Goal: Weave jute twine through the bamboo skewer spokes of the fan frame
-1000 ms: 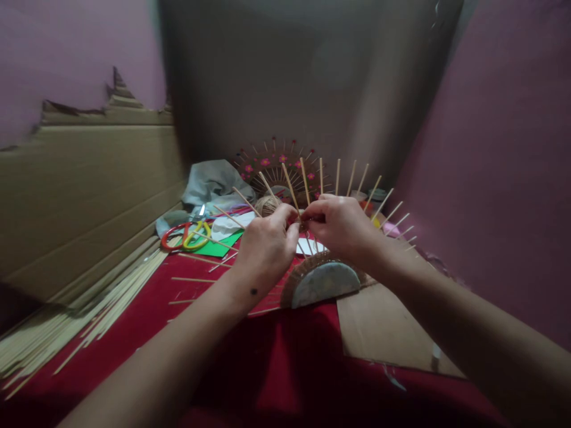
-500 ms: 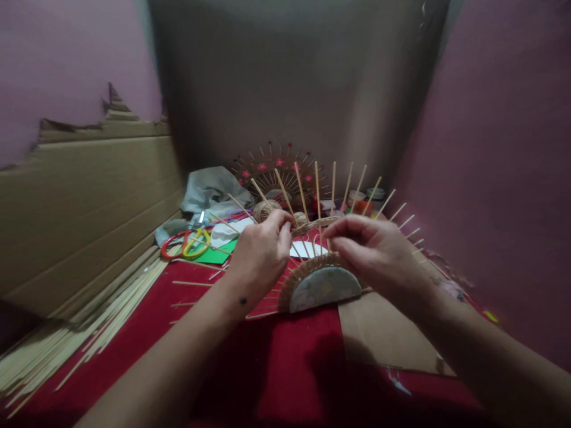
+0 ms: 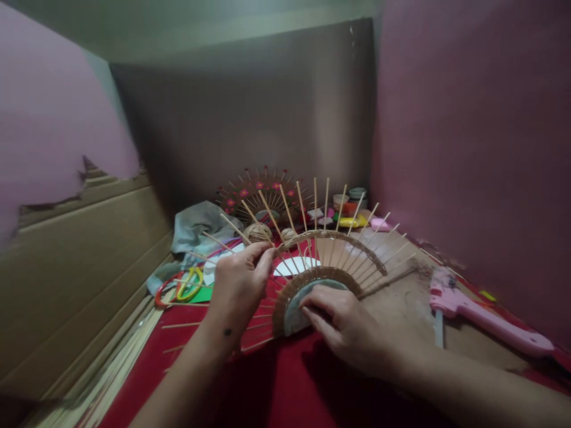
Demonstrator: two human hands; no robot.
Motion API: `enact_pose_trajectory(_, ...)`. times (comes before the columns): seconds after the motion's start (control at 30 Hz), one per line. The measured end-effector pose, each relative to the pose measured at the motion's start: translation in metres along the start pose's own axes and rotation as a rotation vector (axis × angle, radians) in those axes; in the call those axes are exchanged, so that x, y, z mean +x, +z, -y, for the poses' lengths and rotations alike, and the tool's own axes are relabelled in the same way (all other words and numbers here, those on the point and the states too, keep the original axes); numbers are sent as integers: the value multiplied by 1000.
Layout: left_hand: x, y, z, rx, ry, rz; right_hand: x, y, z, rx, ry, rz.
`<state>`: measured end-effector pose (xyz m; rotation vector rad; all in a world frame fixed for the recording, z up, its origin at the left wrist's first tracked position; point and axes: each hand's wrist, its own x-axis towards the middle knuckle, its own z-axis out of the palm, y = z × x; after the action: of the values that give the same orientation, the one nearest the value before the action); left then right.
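A half-round fan frame (image 3: pixel 280 309) of thin sticks spreads over the red cloth, with a woven brown band around its pale centre. Farther out, a braided strip (image 3: pixel 336 235) arcs across the sticks. The fingertips of my left hand (image 3: pixel 245 270) pinch the left end of that strip beside a stick. My right hand (image 3: pixel 334 318) is in front of the pale centre (image 3: pixel 293 315), fingers and thumb pressed together; anything between them is too small to make out.
A pink glue gun (image 3: pixel 491 324) lies on cardboard at right. Orange and yellow scissors (image 3: pixel 191 284), a grey cloth (image 3: pixel 198 223) and twine balls (image 3: pixel 257 232) are at left and behind. A finished flowered fan (image 3: pixel 267 189) stands at the back. Loose sticks (image 3: pixel 120 362) lie front left.
My right hand has moved down from the outer strip to the pale centre. My left hand stays at the strip. The view has shifted, bringing the glue gun into sight.
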<state>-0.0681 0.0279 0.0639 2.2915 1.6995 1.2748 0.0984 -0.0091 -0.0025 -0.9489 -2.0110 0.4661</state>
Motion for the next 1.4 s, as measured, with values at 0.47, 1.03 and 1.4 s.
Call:
enact_pose_trajectory(0.47, 3, -2, -9, -51, -81, 31, -6, -5, -3, 42, 20, 12)
enact_pose_trajectory(1.03, 12, -9, -8, -159, -189, -8, -3, 4, 1, 582, 588, 318)
enact_pose_trajectory(1.4, 34, -35, -8, -325, -264, -51, 1, 11, -14, 1559, 917, -29)
